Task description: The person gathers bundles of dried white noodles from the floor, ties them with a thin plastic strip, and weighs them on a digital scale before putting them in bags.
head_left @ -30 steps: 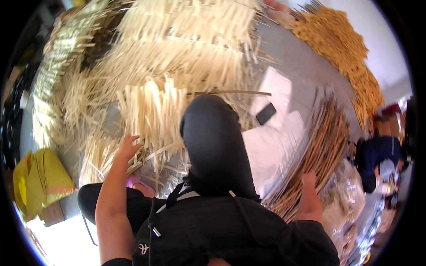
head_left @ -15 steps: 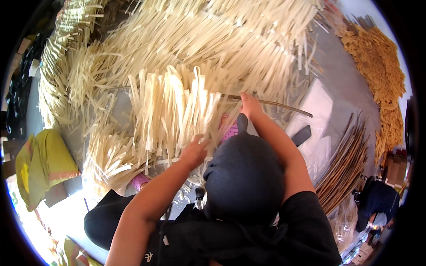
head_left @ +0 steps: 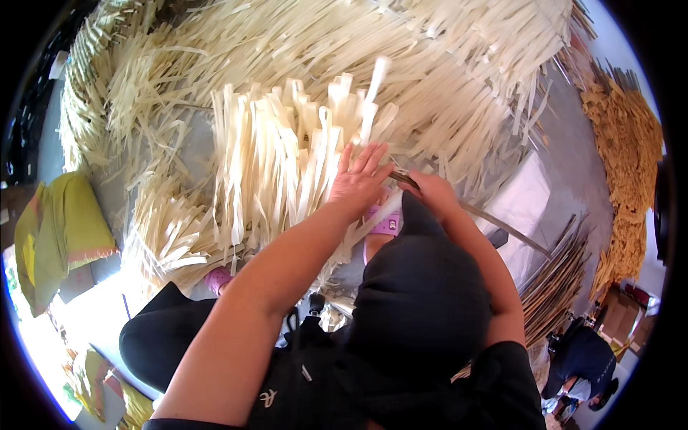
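Hands on a fan of pale strips, stick underneath

The bundle of strips (head_left: pixel 287 154) stands right in front of the person, and everything else sits around it. These pale flat strips look light, thin and springy, probably prone to splitting or slipping loose, so I'd guess pinching them low near the base beats grabbing the floppy tips. The left hand (head_left: pixel 358 179) lies on the bundle's right edge, fingers spread flat and holding nothing. Just right of it, the right hand (head_left: pixel 430 193) is curled closed around a long thin stick (head_left: pixel 494 218) that runs off to the right. Behind the bundle there's a huge heap of loose strips (head_left: pixel 444 64). Well off to its left lies a yellow-green cloth (head_left: pixel 57 229); far right is a tan pile (head_left: pixel 627 165). No real containers, though something boxy sits at the far lower right, too small to tell.
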A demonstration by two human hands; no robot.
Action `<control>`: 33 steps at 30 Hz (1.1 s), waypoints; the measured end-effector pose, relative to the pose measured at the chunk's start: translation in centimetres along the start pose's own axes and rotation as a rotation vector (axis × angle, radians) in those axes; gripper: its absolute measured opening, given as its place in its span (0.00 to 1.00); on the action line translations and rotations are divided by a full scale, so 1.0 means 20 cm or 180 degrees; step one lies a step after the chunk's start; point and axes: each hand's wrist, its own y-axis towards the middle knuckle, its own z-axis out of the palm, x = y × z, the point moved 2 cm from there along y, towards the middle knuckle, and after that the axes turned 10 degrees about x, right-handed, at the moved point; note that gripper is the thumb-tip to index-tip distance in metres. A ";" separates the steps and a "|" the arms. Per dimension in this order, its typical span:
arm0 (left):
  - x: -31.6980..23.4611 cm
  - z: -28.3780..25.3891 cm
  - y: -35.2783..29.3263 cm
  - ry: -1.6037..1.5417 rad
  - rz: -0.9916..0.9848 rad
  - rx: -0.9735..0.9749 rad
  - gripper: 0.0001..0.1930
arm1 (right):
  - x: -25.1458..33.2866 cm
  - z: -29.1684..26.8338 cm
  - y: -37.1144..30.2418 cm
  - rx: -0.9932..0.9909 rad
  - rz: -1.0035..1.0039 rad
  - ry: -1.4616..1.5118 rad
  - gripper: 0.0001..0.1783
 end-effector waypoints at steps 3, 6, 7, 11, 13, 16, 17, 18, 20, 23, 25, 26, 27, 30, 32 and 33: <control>0.07 -0.02 0.03 0.0463 -0.0118 0.0312 0.16 | 0.01 -0.12 -0.25 -0.0221 0.0195 0.0149 0.14; 0.18 -0.07 0.02 0.0810 -0.0255 0.0691 0.16 | -0.10 -0.16 -0.57 -0.0501 0.0393 -0.0498 0.13; 0.21 -0.06 0.02 0.0906 -0.0262 0.0714 0.16 | -0.15 -0.17 -0.71 -0.0638 0.0429 -0.0787 0.12; 0.39 -0.12 -0.01 0.1187 -0.0809 0.1202 0.16 | -0.46 -0.25 -1.42 -0.0826 0.0783 -0.1618 0.12; 0.46 -0.15 0.01 0.1074 -0.1002 0.1349 0.16 | -0.63 -0.30 -1.85 -0.0795 0.1577 -0.1722 0.11; 0.44 -0.17 0.05 0.0785 -0.0955 0.1458 0.15 | -0.69 -0.31 -2.28 -0.1096 0.2445 -0.1573 0.12; 0.43 -0.13 0.04 0.0803 -0.0899 0.1360 0.14 | -0.66 -0.31 -2.36 -0.1386 0.2180 -0.1936 0.12; 0.43 -0.09 0.01 0.0818 -0.0838 0.1269 0.13 | -0.64 -0.30 -2.43 -0.1495 0.2247 -0.2101 0.12; 0.51 -0.05 -0.05 0.0455 -0.0853 0.1222 0.13 | -0.62 -0.34 -2.55 -0.1781 0.2301 -0.2490 0.13; 0.45 -0.14 -0.03 0.1009 -0.1067 0.1749 0.13 | -0.42 -0.48 -2.83 -0.2249 0.2577 -0.2678 0.14; 0.42 -0.15 -0.02 0.0958 -0.1066 0.1699 0.13 | -0.36 -0.52 -3.19 -0.2430 0.3017 -0.2690 0.16; 0.41 -0.15 -0.02 0.0882 -0.1011 0.1575 0.13 | -0.34 -0.49 -3.38 -0.2281 0.3382 -0.2827 0.12; 0.39 -0.12 -0.03 0.0791 -0.0918 0.1478 0.13 | -0.31 -0.46 -3.50 -0.2206 0.3479 -0.2642 0.08; 0.30 -0.04 -0.10 0.0377 -0.0407 0.0819 0.14 | -0.26 -0.32 -3.76 -0.2320 0.4070 -0.1879 0.12; 0.32 0.01 -0.17 0.0004 -0.0312 0.0426 0.17 | -0.21 -0.33 -3.62 -0.1524 0.5115 -0.1446 0.12; 0.31 -0.03 -0.23 -0.0154 -0.0206 0.0434 0.17 | -0.17 -0.27 -3.44 -0.1641 0.4784 -0.1278 0.13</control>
